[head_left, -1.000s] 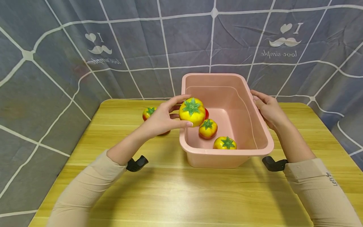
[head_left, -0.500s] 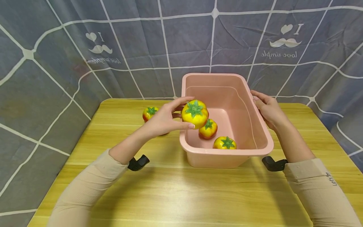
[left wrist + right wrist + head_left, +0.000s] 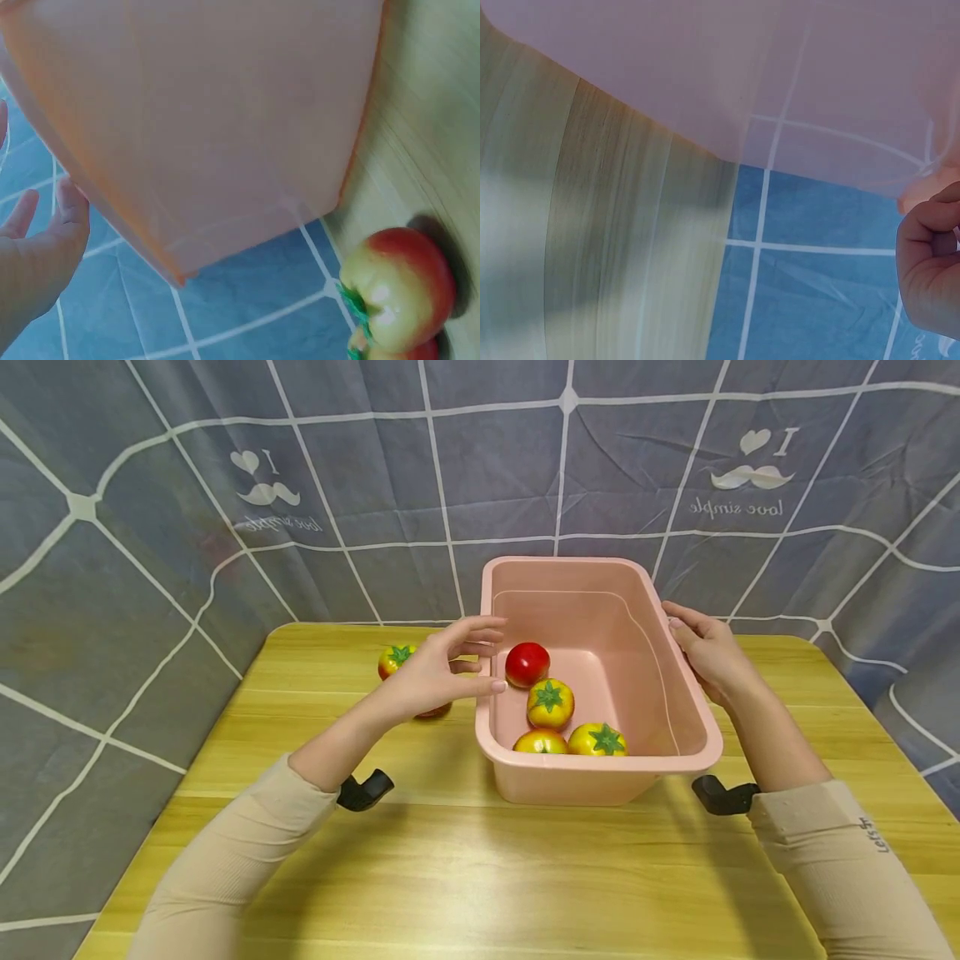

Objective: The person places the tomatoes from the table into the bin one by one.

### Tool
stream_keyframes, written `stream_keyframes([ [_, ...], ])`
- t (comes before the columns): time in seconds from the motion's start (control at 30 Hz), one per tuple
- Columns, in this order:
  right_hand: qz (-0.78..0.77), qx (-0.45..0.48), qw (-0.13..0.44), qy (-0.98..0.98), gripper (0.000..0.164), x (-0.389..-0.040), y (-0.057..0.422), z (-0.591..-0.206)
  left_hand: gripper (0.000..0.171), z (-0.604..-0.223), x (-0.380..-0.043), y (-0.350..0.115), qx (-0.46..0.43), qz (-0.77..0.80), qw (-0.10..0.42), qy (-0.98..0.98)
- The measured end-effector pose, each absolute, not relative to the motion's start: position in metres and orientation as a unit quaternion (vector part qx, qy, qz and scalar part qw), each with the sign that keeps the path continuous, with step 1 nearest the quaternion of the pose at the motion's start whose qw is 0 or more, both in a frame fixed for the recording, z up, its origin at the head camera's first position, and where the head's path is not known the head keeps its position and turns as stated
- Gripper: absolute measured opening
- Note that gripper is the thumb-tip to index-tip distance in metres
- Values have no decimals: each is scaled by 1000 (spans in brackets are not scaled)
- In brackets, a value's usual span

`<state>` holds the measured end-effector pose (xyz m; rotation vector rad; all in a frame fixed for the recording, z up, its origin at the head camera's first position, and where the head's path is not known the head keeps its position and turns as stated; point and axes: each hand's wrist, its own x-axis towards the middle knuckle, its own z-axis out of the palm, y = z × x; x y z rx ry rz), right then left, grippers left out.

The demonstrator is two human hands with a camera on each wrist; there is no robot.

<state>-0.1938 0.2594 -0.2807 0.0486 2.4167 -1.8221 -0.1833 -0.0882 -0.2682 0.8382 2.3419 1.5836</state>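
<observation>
A pink plastic bin point(image 3: 600, 763) holds several toy tomatoes: a red one point(image 3: 527, 665) and yellow-red ones with green tops, among them a yellow tomato point(image 3: 551, 703) and one half hidden by the front wall point(image 3: 542, 742). Over the bin's left rim, my left hand point(image 3: 438, 677) has its fingers loosely spread, with nothing between them. My right hand point(image 3: 711, 653) grips the right rim, thumb on top; the right wrist view shows those curled fingers point(image 3: 922, 247) at the rim. Left of the bin, a yellow-red tomato point(image 3: 405, 289) lies on the table, partly behind my left hand.
Another tomato point(image 3: 435, 712) on the table is mostly covered by my left hand. The wooden table point(image 3: 480, 877) runs back to a grey curtain point(image 3: 375, 468) with white lines. Black wrist mounts point(image 3: 365, 790) stick out below both wrists.
My left hand has let go of the yellow tomato, which now lies in the bin's front left corner. The red tomato has come into full view. My right hand stays on the rim.
</observation>
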Motion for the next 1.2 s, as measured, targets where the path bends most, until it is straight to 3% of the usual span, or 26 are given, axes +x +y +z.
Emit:
stream_keyframes([
  [0.4,-609,9,55,791,56,-194,259,-279,58,-285,-211,-131,221,571,62,789],
  [1.2,-607,9,58,792,55,-195,260,-279,61,-333,-248,-189,124,589,0,798],
])
